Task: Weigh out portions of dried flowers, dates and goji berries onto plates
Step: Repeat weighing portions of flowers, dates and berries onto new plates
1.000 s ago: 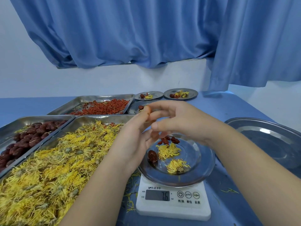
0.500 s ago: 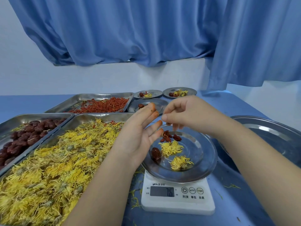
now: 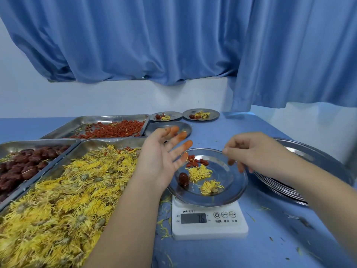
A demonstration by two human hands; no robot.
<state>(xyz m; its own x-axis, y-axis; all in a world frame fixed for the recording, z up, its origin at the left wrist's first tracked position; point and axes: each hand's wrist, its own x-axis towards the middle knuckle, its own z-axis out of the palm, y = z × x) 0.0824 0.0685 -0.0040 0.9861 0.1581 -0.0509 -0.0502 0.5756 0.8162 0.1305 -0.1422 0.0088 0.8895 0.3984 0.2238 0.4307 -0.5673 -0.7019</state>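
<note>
From where I stand, the round steel plate [image 3: 234,192] sits on the white digital kitchen scale [image 3: 209,228], near the middle of the blue table [image 3: 270,248]. It holds one dark red date [image 3: 183,178], two yellow dried flowers [image 3: 200,172] and a small cluster of red goji berries [image 3: 196,161] at its far edge. The left hand [image 3: 160,161] hovers just left of the plate, palm up and fingers spread, their tips stained orange. The right hand [image 3: 257,153] hangs over the plate's far right rim with its fingers loosely curled downward; I see no berry in them. This looks like the goji step of the portion, at or close to its end. Next, I think, comes a look at the lit display. If the weight is short, a few more berries must come from the long steel goji tray [image 3: 108,120] at the far left. Otherwise the plate lifts off, kept level, to join the two filled small plates [image 3: 201,114] at the far side.
</note>
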